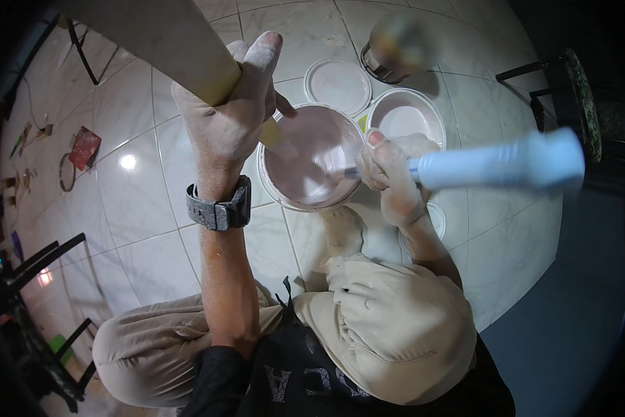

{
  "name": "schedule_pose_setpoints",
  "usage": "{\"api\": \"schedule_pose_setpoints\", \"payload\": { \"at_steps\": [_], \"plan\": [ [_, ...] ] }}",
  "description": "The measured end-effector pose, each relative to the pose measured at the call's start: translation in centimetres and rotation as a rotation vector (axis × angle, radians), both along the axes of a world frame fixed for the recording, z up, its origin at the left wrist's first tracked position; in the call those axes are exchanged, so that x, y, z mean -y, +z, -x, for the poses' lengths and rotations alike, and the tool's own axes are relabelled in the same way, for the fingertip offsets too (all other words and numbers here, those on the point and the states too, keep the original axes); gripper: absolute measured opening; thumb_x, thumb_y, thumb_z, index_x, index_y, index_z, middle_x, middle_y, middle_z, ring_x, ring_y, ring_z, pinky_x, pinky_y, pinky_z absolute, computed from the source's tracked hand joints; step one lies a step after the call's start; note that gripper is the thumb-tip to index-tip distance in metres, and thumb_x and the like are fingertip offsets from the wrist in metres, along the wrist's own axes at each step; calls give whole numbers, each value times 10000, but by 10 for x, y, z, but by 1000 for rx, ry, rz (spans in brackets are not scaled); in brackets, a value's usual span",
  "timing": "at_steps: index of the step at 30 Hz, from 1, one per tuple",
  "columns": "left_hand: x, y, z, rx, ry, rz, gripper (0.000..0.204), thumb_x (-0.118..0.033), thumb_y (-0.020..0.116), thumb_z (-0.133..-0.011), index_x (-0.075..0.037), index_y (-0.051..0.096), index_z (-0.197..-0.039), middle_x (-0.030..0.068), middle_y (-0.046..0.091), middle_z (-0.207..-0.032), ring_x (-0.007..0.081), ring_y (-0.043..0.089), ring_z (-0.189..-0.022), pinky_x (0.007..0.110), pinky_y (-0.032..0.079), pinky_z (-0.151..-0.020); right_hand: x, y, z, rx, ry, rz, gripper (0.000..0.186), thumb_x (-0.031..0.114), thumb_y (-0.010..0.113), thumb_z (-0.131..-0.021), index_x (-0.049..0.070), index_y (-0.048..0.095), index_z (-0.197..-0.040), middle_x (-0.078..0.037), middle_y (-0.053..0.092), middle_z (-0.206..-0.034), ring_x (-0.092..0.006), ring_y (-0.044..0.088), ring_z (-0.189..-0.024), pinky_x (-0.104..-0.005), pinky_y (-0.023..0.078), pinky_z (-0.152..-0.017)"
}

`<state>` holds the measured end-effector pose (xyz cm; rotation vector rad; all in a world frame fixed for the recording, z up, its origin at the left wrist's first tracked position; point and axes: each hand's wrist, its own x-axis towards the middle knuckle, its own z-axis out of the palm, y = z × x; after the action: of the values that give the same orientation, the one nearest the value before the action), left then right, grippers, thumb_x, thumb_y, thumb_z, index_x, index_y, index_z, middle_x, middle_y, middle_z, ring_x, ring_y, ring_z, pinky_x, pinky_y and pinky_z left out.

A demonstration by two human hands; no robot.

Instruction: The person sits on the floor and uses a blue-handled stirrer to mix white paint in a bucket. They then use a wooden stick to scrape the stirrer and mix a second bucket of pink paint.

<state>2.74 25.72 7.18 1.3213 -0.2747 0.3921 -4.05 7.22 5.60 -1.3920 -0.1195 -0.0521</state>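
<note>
My left hand (229,118), dusted white and wearing a dark watch, is wrapped round a long pale board-like tool (152,42). Yellowish parts of it show above and below the grip, and its far end runs out of view at the top left. My right hand (396,167), also whitened, is closed on a tool with a light blue handle (493,163), blurred by motion. From that fist a thin metal part reaches over the rim of a white bucket (261,174) holding pale pinkish, wet-looking material. The tool's tip is hard to make out.
A second white tub (437,125) with pale residue stands right of the bucket. Behind lies a round lid (336,87), near a blurred can-like container (378,66). Dark metal-legged furniture (569,97) stands at the edges. A red piece (84,147) and a ring lie left on the tiles.
</note>
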Motion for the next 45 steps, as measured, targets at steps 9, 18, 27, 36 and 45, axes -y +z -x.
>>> {"api": "schedule_pose_setpoints", "payload": {
  "at_steps": [9,18,27,36,45],
  "plan": [
    [12,-9,1,21,9,-2,337,-56,666,-872,-9,529,-568,7,491,-487,90,538,-414,252,469,-363,-10,5,5,-20,-21,100,524,210,449,-973,121,264,-490,21,250,-437,-96,179,-390,-297,171,-416],
    [17,-15,4,61,145,-60,366,-51,593,-908,-30,510,-552,13,430,-463,82,414,-367,298,520,-393,-8,3,-4,-135,-6,105,501,238,476,-972,137,315,-509,46,267,-479,-81,216,-419,-268,189,-438],
    [20,-14,3,83,172,-32,361,-62,610,-902,-41,501,-559,25,447,-466,100,454,-375,296,508,-399,-17,2,-15,-51,-22,91,506,230,459,-983,145,269,-522,40,256,-485,-89,209,-440,-277,193,-455],
    [28,-21,-5,43,25,36,345,-54,621,-884,-53,497,-562,22,431,-460,118,481,-387,302,510,-406,-31,-4,-9,-62,38,-123,500,233,453,-985,140,272,-529,37,262,-489,-91,215,-452,-285,190,-458],
    [23,-16,-19,56,-14,26,334,-52,638,-870,-43,509,-562,21,435,-465,113,469,-368,290,499,-397,-26,4,-3,-201,117,-65,474,219,437,-984,137,289,-541,45,257,-500,-90,211,-442,-279,207,-455]
  ]
}}
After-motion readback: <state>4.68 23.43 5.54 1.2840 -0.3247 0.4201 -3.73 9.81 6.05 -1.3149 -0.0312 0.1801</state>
